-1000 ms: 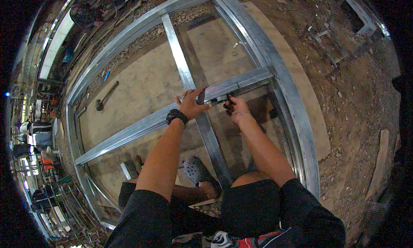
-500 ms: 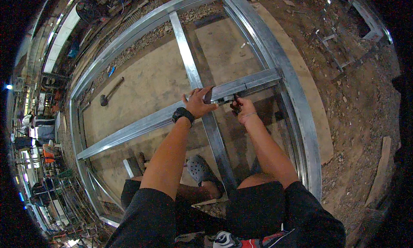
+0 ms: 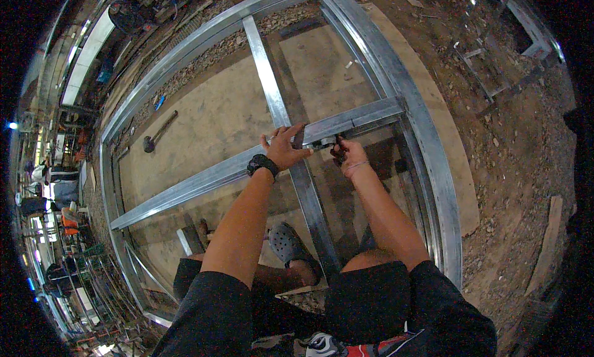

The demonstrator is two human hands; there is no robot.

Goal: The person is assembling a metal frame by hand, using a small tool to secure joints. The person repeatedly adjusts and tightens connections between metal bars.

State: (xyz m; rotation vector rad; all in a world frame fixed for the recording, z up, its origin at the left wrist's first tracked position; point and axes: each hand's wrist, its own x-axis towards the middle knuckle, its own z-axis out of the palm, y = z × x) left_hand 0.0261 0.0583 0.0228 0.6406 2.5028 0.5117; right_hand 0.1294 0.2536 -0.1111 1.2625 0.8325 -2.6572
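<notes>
My left hand (image 3: pixel 286 148), with a black watch at the wrist, lies with fingers spread on the silver metal crossbar (image 3: pixel 204 180), where another metal bar (image 3: pixel 263 66) meets it. To its right, my right hand (image 3: pixel 351 153) is closed beneath the near edge of the same crossbar. Its fingers grip a small dark and silver tool (image 3: pixel 326 144) that sits against the bar beside my left thumb. The bar and my fingers partly hide this tool, so its kind does not show. Both bars belong to a large rectangular metal frame (image 3: pixel 427 140).
A mallet (image 3: pixel 150 144) lies inside the frame on a tan board (image 3: pixel 204 109). A grey clog (image 3: pixel 288 242) is on my foot between the bars. Dirt and stones (image 3: pixel 520 171) spread to the right, with a wooden plank (image 3: pixel 546 245). Metal stock and clutter fill the left side.
Almost nothing differs. Both hands stay at the same spots on the crossbar, and the small tool under it has barely shifted.
</notes>
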